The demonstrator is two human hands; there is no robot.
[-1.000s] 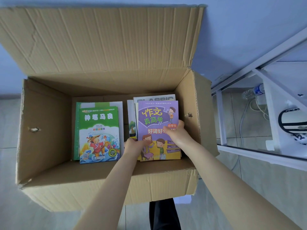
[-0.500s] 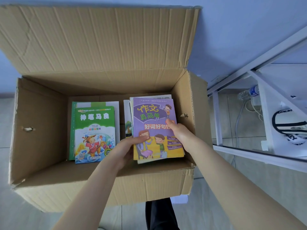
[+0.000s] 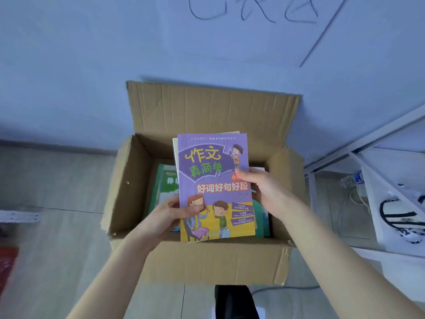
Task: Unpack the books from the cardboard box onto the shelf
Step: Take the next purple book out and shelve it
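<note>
Purple book [image 3: 215,180] held above open cardboard box [image 3: 216,261], cover facing camera, a few thinner books stacked behind it. Left hand [image 3: 165,217] closed on lower left edge, thumb on cover. Right hand [image 3: 266,192] closed on right edge, thumb on cover. Green book [image 3: 166,187] lies in box, left side, partly hidden. Box sits on tiled floor [image 3: 57,238]. White shelf [image 3: 377,180] to right of box.

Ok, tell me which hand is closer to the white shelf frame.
Right. The right hand grips the purple book's right edge, on the side toward the white shelf frame. The left hand holds the book's lower left edge, farther from the shelf.
</note>
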